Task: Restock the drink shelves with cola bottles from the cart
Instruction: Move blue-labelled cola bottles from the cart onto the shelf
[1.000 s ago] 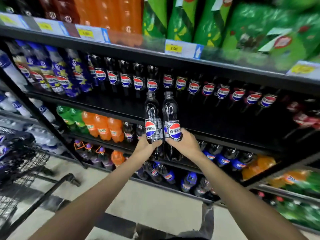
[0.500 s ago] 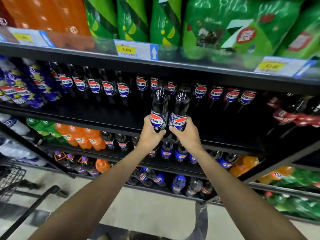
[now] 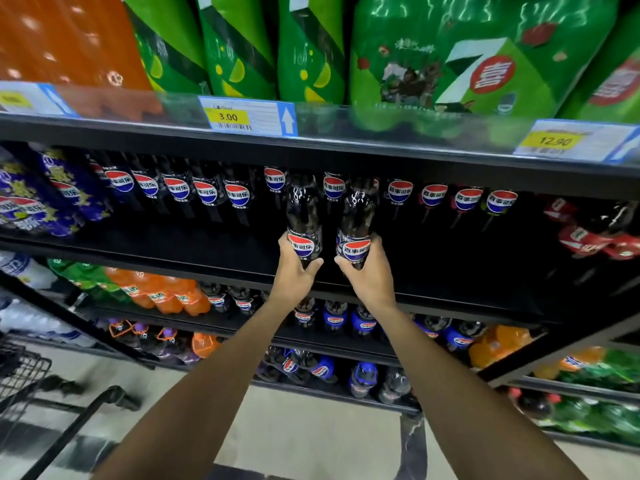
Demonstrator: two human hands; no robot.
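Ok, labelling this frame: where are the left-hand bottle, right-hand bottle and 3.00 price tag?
left-hand bottle (image 3: 304,244), head view, label.
right-hand bottle (image 3: 356,250), head view, label.
3.00 price tag (image 3: 227,116), head view, yellow patch.

top shelf (image 3: 346,150): orange bottles (image 3: 62,39) at the left end, green bottles (image 3: 239,46) at the middle, green multipacks (image 3: 467,71) toward the right end; price tags (image 3: 247,116) on its front edge. middle shelf (image 3: 156,244) — cola bottles (image 3: 207,195) in a row along the back edge, blue-wrapped packs (image 3: 41,195) at the left end, red-labelled bottles (image 3: 588,233) at the right end. floor (image 3: 311,431) — wire cart (image 3: 20,372) standing at the left.
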